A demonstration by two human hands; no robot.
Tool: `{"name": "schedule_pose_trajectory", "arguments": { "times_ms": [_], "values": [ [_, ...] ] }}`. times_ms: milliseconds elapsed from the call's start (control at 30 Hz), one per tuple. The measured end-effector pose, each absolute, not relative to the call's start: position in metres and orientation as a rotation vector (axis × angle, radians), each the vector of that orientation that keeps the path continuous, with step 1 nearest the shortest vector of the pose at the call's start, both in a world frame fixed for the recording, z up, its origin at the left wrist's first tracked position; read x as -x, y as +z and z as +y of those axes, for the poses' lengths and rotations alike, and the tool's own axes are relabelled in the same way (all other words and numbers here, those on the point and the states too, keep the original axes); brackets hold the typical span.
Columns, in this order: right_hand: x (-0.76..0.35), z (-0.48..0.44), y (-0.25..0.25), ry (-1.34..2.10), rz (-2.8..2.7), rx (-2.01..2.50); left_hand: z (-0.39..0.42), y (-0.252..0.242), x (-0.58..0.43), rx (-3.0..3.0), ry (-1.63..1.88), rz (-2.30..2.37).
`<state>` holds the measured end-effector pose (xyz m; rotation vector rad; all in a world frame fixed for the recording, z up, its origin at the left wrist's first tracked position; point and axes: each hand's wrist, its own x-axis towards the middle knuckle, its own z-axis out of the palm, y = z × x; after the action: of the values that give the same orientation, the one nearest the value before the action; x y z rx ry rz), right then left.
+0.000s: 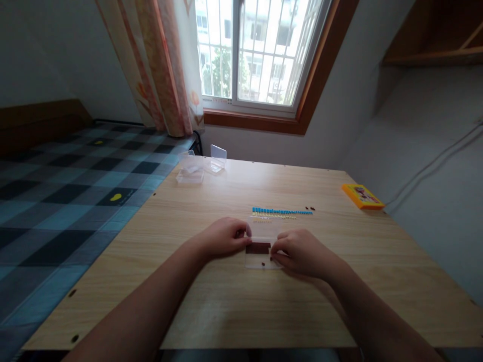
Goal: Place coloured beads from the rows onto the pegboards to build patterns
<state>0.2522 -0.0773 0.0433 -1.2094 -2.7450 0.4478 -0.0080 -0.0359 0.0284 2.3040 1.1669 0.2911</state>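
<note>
An open clear plastic box (254, 261) lies on the wooden table between my hands, with a row of dark red pieces (258, 248) inside and a small dark piece (263, 264) near its front edge. My left hand (227, 236) is closed at the box's left side, fingers curled on its edge. At the right side, my right hand (298, 250) pinches something small and dark, too small to name. Just beyond the box runs a row of blue pieces (281, 211), with small yellowish pieces (262, 215) beside it.
Clear open boxes (190, 175) stand at the table's (211, 311) far left corner. A yellow-orange box (362, 196) lies at the right edge. Small dark pieces (310, 208) sit beyond the blue row. A checked bed (68, 201) adjoins the left side.
</note>
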Motion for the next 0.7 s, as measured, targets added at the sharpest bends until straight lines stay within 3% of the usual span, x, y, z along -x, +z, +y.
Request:
{"name": "schedule_pose_trajectory", "arguments": {
  "times_ms": [700],
  "values": [
    [-0.2570,-0.0767,0.0466,0.469,-2.735,1.188,-0.0372,0.0270,0.0083,-2.297,0.324,1.135]
  ]
}}
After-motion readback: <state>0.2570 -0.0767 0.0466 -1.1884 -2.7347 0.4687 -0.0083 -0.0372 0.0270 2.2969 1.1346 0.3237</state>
